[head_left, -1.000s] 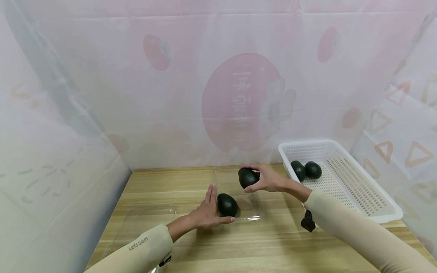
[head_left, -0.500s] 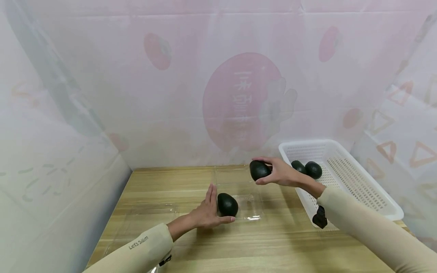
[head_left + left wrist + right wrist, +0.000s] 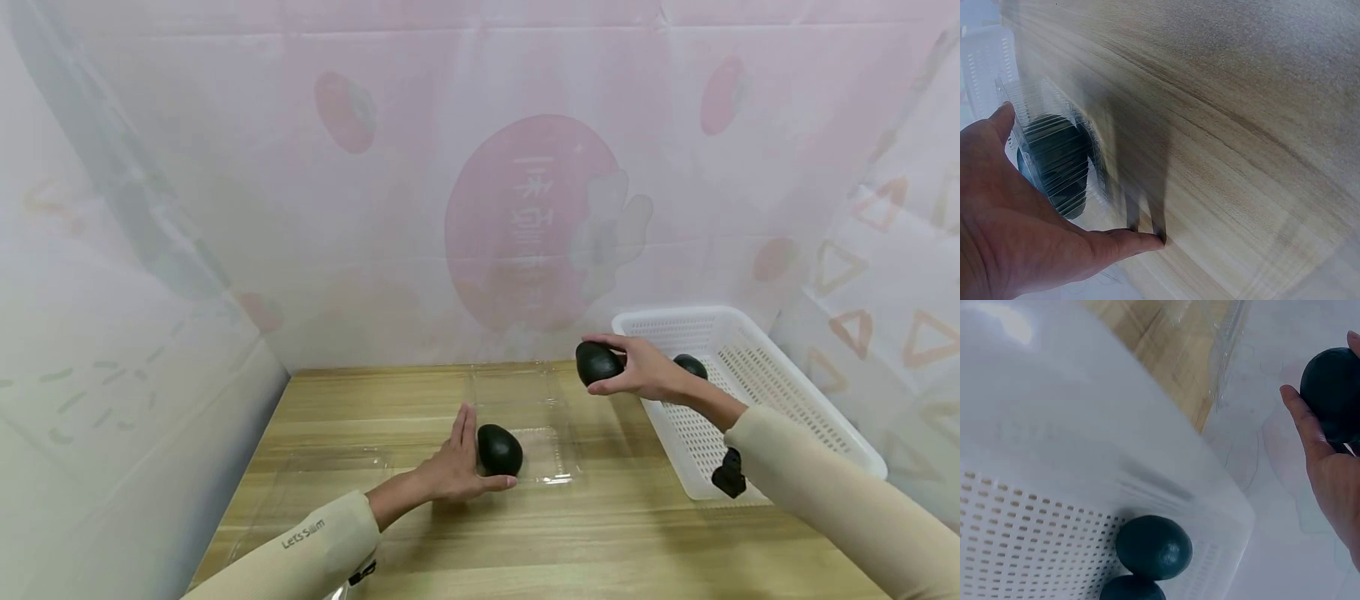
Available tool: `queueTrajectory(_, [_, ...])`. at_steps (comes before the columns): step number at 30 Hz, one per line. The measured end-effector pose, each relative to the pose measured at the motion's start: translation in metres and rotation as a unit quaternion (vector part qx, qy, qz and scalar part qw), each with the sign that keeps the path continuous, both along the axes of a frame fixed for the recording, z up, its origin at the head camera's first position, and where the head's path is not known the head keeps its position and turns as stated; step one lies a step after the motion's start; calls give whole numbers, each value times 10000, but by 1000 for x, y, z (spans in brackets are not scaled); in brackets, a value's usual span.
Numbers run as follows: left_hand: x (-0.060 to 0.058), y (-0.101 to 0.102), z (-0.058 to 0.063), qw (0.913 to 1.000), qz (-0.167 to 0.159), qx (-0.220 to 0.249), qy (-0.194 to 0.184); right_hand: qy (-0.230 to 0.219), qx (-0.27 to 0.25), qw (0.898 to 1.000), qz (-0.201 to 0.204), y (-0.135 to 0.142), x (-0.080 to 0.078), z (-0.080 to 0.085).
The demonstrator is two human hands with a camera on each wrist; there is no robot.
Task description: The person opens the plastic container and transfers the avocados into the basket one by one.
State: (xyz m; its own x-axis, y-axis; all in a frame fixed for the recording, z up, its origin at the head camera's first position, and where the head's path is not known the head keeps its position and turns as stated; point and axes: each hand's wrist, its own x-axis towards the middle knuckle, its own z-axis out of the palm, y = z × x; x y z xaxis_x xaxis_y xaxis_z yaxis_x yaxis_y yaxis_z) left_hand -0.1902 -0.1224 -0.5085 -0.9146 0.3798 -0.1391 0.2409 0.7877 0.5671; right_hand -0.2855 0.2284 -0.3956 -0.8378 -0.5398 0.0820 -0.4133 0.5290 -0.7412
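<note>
My right hand (image 3: 648, 371) grips a dark green avocado (image 3: 597, 363) between thumb and fingers, raised beside the basket's left rim. In the right wrist view, the same avocado (image 3: 1333, 394) sits against the fingers. My left hand (image 3: 457, 471) rests at the left side of a clear plastic clamshell box (image 3: 557, 457), fingers straight and thumb spread along the near side. Inside the box lies one avocado (image 3: 500, 450), at its left. In the left wrist view, that avocado (image 3: 1054, 162) shows through the ribbed wall, the thumb at the box's edge. The box's lid (image 3: 513, 385) lies folded back.
A white perforated basket (image 3: 813, 408) stands at the right. Two avocados lie in it, the upper avocado (image 3: 1154, 547) touching the lower avocado (image 3: 1132, 590). More clear plastic packaging (image 3: 330, 460) lies at left on the wooden table (image 3: 525, 542). Printed sheets enclose the back and sides.
My right hand has moved right and slightly back with the avocado, from over the clamshell box toward the basket. My left hand and the avocado in the box have stayed in place.
</note>
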Motion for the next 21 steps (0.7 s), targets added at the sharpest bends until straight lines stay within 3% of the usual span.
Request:
queueTrajectory(4, [0, 0, 0, 10000, 5, 21, -15, 137, 42, 9998, -124, 10, -2, 2])
queueTrajectory(12, [6, 2, 12, 10000, -75, -19, -39, 235, 122, 9987, -428, 32, -6, 8])
queueTrajectory(21, [6, 2, 9, 10000, -53, 45, -38, 33, -44, 9979, -651, 56, -11, 14])
